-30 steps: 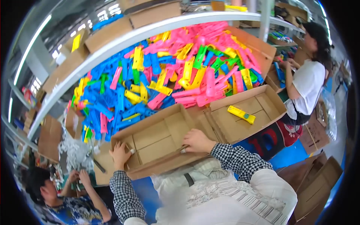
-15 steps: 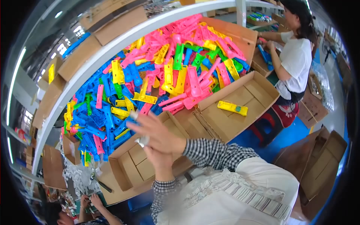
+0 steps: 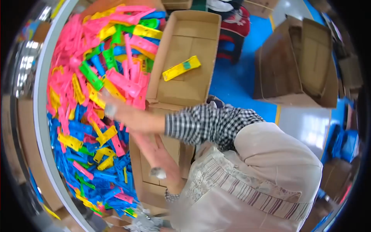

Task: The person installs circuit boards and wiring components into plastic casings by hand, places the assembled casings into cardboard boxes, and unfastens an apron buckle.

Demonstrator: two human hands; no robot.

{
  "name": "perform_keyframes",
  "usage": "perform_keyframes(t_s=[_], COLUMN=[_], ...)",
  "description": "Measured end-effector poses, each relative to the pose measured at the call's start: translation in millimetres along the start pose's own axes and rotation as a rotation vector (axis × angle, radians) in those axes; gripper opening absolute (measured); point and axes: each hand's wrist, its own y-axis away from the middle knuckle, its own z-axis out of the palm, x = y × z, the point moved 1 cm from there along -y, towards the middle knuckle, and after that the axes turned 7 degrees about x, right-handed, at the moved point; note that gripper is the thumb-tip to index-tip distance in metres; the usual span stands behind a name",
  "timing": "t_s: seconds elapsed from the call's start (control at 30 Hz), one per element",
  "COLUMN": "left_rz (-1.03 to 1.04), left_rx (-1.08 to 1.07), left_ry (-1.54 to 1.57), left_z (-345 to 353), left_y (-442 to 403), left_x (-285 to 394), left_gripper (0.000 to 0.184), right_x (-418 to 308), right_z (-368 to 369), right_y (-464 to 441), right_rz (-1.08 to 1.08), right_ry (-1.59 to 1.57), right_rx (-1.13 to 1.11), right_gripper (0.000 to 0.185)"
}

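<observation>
My right hand (image 3: 139, 119), in a black-and-white checked sleeve, is stretched over the edge of a heap of coloured plastic parts (image 3: 102, 137). Motion smears its fingers, and a whitish wrap shows on one of them. Just below it, my left hand (image 3: 164, 160) hovers above the near cardboard box (image 3: 148, 189) with fingers extended and nothing visible in them; a silvery wrap covers one digit. The heap mixes pink, yellow, green and blue long channel-shaped pieces. In the far cardboard tray (image 3: 193, 23) lies one yellow plastic piece (image 3: 181, 68) with a green patch.
A white rail (image 3: 40, 116) runs along the heap's far side, with cardboard boxes (image 3: 29, 143) beyond it. At the upper right, a large open carton (image 3: 278, 65) stands on the blue-and-white floor. Small pale bits (image 3: 145, 222) lie near the bottom.
The view has swung round, so the trays and heap appear turned. My hands, close together before, have moved apart, the right one reaching nearer the pile.
</observation>
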Motion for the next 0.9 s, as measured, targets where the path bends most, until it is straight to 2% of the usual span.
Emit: perform_keyframes(t_s=[0.07, 0.13, 0.17, 0.2, 0.27, 0.33, 0.4, 0.43, 0.47, 0.53, 0.6, 0.67, 0.73, 0.77, 0.8, 0.83, 0.87, 0.9], left_rz=[0.081, 0.260, 0.197, 0.173, -0.230, -0.260, -0.404, -0.421, -0.508, -0.391, -0.680, -0.763, -1.081, -1.143, -1.208, -1.244, -1.074, -0.829], left_rx=[-0.570, -0.270, -0.167, -0.207, -0.147, -0.246, -0.712, -0.855, -0.908, -0.550, -0.430, -0.416, -0.783, -1.013, -1.250, -1.307, -1.294, -1.249], left_ry=[0.033, 0.049, 0.125, 0.144, 0.326, 0.339, 0.313, 0.375, 0.581, 0.386, 0.241, 0.024, 0.457, 0.432, 0.418, 0.530, 0.369, 0.227], left_z=[4.6, 32.4, 39.8, 54.8, 87.8, 105.3, 133.0, 157.4, 168.6, 200.4, 246.4, 298.4, 302.3, 305.5, 312.2, 316.3, 317.2, 320.6], left_y=[-16.4, -37.5, -52.9, -48.0, -33.4, -40.0, -43.1, -47.2, -57.9, -73.0, -61.1, 1.0, -2.5, -11.9, -23.2, -37.6, -51.2, -60.4], left_x=[20.8, 44.0, 42.1, 29.4, -11.5, -32.2, -36.1, -29.7, -31.7, -43.1, -77.6, -78.0, -99.2, -91.2, -83.3, -85.3, -90.6, -102.5], left_gripper=[0.073, 0.075, 0.074, 0.074, 0.071, 0.078, 0.085, 0.089, 0.089, 0.083, 0.083, 0.088, 0.094, 0.094, 0.095, 0.087, 0.084, 0.071], right_x=[-55.0, -83.1, -95.1, -96.9, -60.6, -57.8, -82.0, -92.4, -105.3, -140.9, -152.8, -136.4, -174.1, -188.7, -207.9, -219.6, -231.4, -243.1], right_z=[-50.1, -74.6, -84.6, -72.3, -60.1, -109.6, -172.2, -207.5, -242.4, -285.6, -277.8, -294.7, -363.2, -398.6, -423.0, -431.8, -440.5, -449.3], right_y=[-13.9, -2.3, 3.0, 15.0, 48.0, 24.0, 9.1, 6.3, 5.7, 23.9, 31.3, 45.1, 61.7, 76.3, 100.5, 131.6, 162.7, 193.9], right_rz=[-0.026, -0.121, -0.211, -0.281, -0.361, -0.338, -0.244, -0.216, -0.193, -0.165, -0.245, -0.260, 0.167, -0.063, 0.172, 0.106, 0.036, -0.037], right_ry=[0.293, 0.421, 0.527, 0.609, 0.922, 0.972, 0.929, 0.960, 0.999, 0.971, 1.042, 1.386, 0.855, 1.698, 1.465, 1.433, 1.398, 1.362], right_rx=[0.224, 0.340, 0.412, 0.406, -0.005, 0.129, 0.347, 0.447, 0.555, 0.746, 0.596, 0.472, 0.668, 0.564, 0.688, 0.775, 0.858, 0.937], right_gripper=[0.063, 0.064, 0.064, 0.057, 0.052, 0.051, 0.051, 0.053, 0.054, 0.058, 0.058, 0.049, 0.034, 0.027, 0.031, 0.032, 0.035, 0.037])
